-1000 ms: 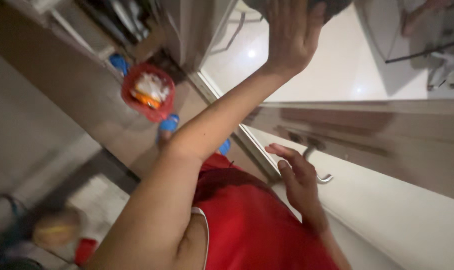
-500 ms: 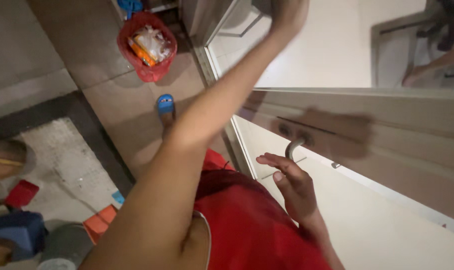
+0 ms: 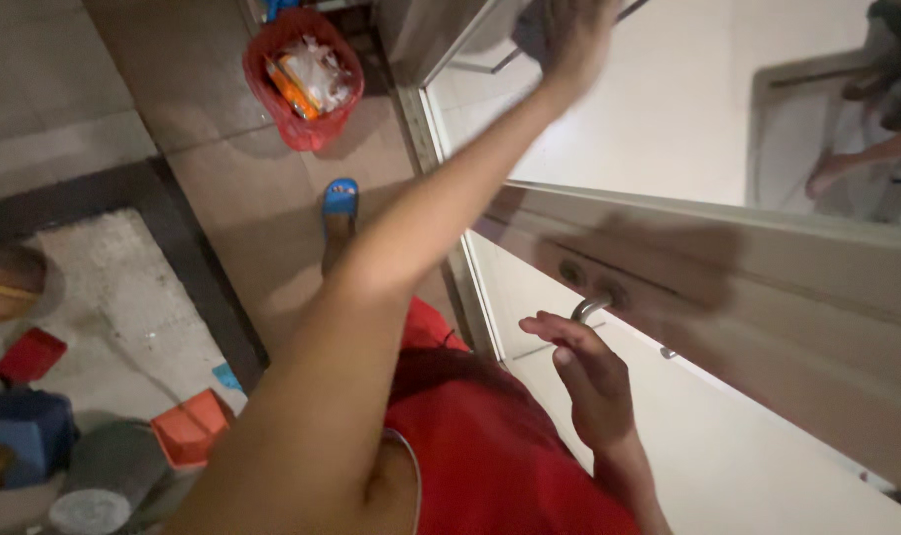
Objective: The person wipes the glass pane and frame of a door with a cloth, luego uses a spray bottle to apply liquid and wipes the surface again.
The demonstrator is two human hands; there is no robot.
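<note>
My left hand (image 3: 572, 38) is raised high against the top of a white door (image 3: 768, 287). It presses a dark grey cloth (image 3: 530, 28) to the door and is blurred by motion. My right hand (image 3: 587, 372) is lower, with loosely curled fingers whose tips sit just beside the metal lever handle (image 3: 591, 306). It grips nothing. My red shirt (image 3: 490, 446) fills the bottom middle.
A red bag of packets (image 3: 307, 74) lies on the tiled floor ahead. My foot in a blue slipper (image 3: 339, 198) stands by the door sill. Orange (image 3: 191, 428), red and blue containers crowd the lower left. Another person's bare foot (image 3: 827, 176) shows beyond the door.
My left hand has swept a little across the door top with the cloth. My right hand has drifted up closer to the lever handle. The view has tilted down toward the floor.
</note>
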